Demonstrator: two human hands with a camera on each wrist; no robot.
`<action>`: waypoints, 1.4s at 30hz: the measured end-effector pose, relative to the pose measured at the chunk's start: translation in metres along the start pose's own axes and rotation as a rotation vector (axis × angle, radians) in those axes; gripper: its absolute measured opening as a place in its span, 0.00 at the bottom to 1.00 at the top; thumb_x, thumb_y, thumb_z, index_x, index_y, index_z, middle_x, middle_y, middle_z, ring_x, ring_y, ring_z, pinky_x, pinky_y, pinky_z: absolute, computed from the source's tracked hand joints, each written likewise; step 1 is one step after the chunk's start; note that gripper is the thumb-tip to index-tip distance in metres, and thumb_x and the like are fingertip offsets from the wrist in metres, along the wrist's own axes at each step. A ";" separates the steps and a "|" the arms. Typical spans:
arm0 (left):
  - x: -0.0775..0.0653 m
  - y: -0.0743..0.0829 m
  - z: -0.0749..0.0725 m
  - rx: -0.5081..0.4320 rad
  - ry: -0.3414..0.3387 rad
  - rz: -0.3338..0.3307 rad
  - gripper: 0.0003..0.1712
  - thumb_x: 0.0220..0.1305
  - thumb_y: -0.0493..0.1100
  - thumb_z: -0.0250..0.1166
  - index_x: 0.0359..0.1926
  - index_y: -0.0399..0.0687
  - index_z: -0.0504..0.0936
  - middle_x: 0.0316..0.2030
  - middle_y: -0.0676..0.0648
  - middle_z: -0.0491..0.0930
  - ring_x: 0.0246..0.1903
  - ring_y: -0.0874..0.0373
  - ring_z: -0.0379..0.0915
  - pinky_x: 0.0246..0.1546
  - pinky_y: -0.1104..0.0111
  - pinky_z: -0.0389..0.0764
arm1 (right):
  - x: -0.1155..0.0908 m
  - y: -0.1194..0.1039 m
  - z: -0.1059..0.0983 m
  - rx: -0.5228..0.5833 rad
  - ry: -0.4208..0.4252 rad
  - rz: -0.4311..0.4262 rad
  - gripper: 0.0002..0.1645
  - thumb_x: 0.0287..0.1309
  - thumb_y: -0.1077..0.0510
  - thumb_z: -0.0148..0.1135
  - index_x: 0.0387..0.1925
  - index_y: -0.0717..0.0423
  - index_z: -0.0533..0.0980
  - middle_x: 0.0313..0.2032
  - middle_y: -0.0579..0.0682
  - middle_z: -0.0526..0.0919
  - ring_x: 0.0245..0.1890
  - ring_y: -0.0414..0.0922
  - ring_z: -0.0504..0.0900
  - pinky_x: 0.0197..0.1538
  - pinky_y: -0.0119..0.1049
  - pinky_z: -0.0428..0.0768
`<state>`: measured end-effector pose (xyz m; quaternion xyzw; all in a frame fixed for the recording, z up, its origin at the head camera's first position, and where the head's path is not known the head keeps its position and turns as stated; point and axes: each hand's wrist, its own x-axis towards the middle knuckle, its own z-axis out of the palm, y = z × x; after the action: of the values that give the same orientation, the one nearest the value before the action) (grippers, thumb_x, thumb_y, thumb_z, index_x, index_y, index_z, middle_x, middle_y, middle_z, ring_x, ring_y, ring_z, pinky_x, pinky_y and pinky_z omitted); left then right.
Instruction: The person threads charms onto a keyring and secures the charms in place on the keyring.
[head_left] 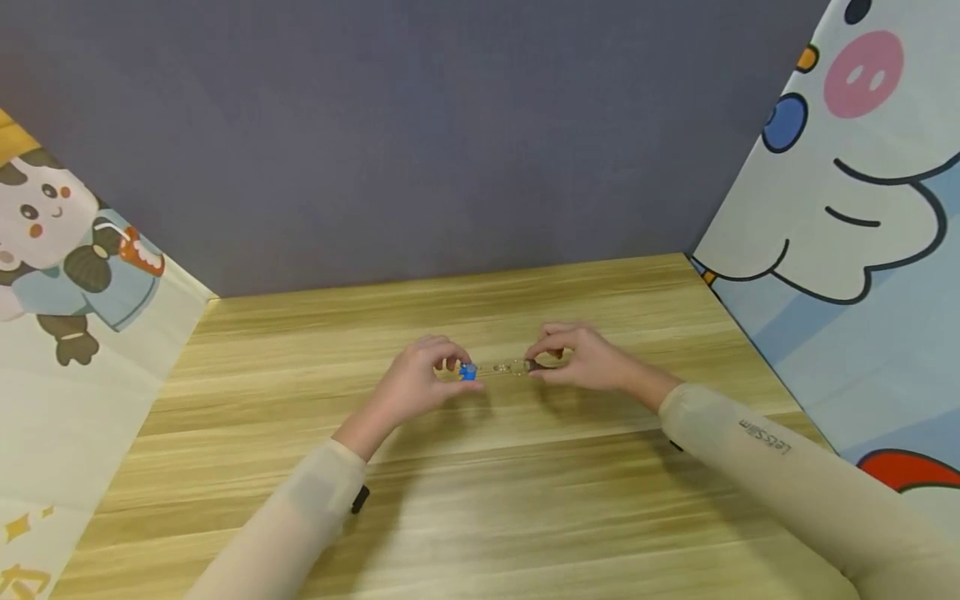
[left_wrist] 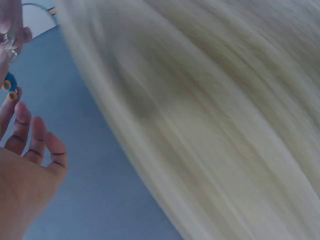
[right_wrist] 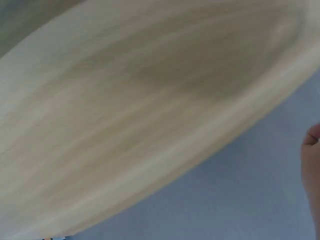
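A keychain is stretched between my two hands over the table. Its small blue figure (head_left: 468,372), with orange tips visible in the left wrist view, is pinched between the thumb and fingers of my left hand (head_left: 420,379). Metal rings (head_left: 502,367) run from the figure toward the right. At the far end, my right hand (head_left: 588,358) pinches a small dark piece (head_left: 532,365), partly hidden by the fingers. In the left wrist view, the other fingers of my left hand (left_wrist: 30,155) are spread and bent. Only part of my right hand (right_wrist: 312,170) shows in the right wrist view.
The wood-grain table (head_left: 525,517) lies under both hands, their shadows falling on it. A grey wall panel (head_left: 450,142) rises behind its far edge. Cartoon-printed panels stand at the left (head_left: 75,400) and right (head_left: 847,358).
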<state>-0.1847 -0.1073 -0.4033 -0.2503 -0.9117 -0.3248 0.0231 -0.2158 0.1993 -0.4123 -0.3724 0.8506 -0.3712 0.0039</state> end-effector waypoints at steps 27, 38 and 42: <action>0.024 -0.052 0.015 -0.097 -0.054 -0.193 0.19 0.55 0.53 0.84 0.44 0.55 0.90 0.32 0.53 0.80 0.35 0.57 0.68 0.40 0.63 0.71 | 0.047 0.036 0.020 -0.077 -0.101 0.112 0.14 0.59 0.53 0.81 0.46 0.47 0.91 0.33 0.56 0.72 0.34 0.41 0.65 0.41 0.33 0.66; 0.027 -0.056 0.025 0.051 -0.103 -0.145 0.21 0.54 0.60 0.83 0.44 0.55 0.91 0.34 0.53 0.81 0.36 0.56 0.68 0.42 0.63 0.70 | 0.041 0.047 0.031 -0.127 -0.113 0.098 0.15 0.59 0.51 0.81 0.48 0.48 0.91 0.32 0.45 0.73 0.32 0.38 0.65 0.39 0.31 0.67; 0.027 -0.056 0.026 0.052 -0.124 -0.173 0.23 0.55 0.59 0.83 0.47 0.55 0.90 0.37 0.52 0.80 0.38 0.55 0.69 0.43 0.63 0.71 | 0.041 0.051 0.034 -0.106 -0.118 0.128 0.18 0.59 0.50 0.81 0.50 0.48 0.91 0.32 0.44 0.72 0.33 0.39 0.65 0.40 0.31 0.68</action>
<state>-0.2321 -0.1170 -0.4509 -0.1893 -0.9378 -0.2859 -0.0548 -0.2682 0.1751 -0.4581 -0.3383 0.8894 -0.3019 0.0579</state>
